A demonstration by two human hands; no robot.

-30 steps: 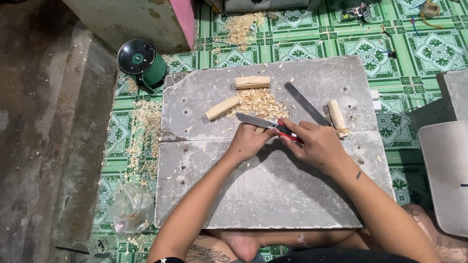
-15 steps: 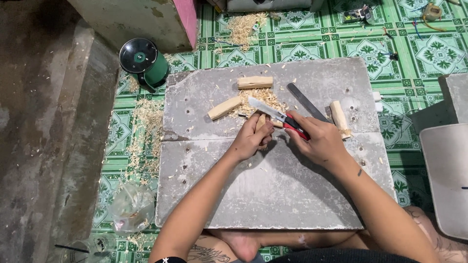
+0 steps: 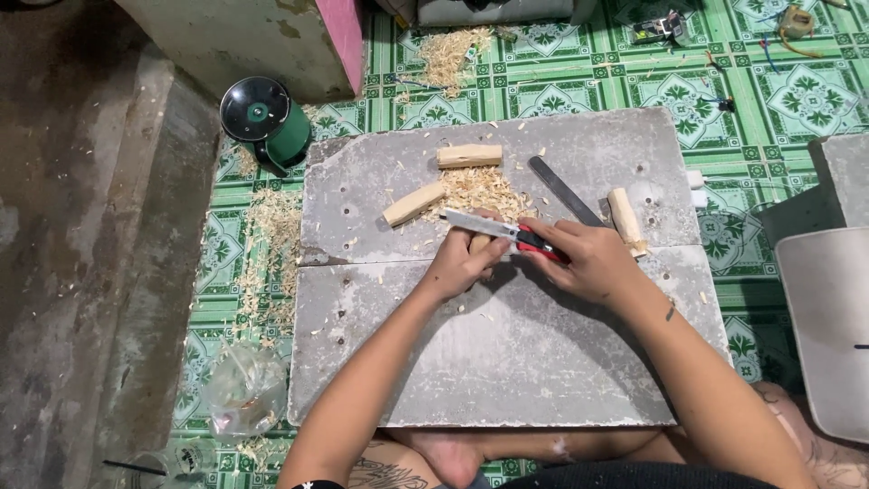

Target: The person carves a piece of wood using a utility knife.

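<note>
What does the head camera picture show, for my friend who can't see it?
Seen from above, a person's right hand holds a red-handled knife against a small wooden stick gripped in the left hand, over a grey board on a green patterned floor. Three more wooden pieces, a pile of shavings and a dark flat file lie on the board.

Far left I see a green jug [image 3: 272, 127] with a black lid on the patterned green tile floor [image 3: 797, 91]. A crumpled clear plastic bag [image 3: 243, 388] lies near left (shavings [image 3: 262, 244] scattered beside it), a pale board [image 3: 828, 326] right.
</note>
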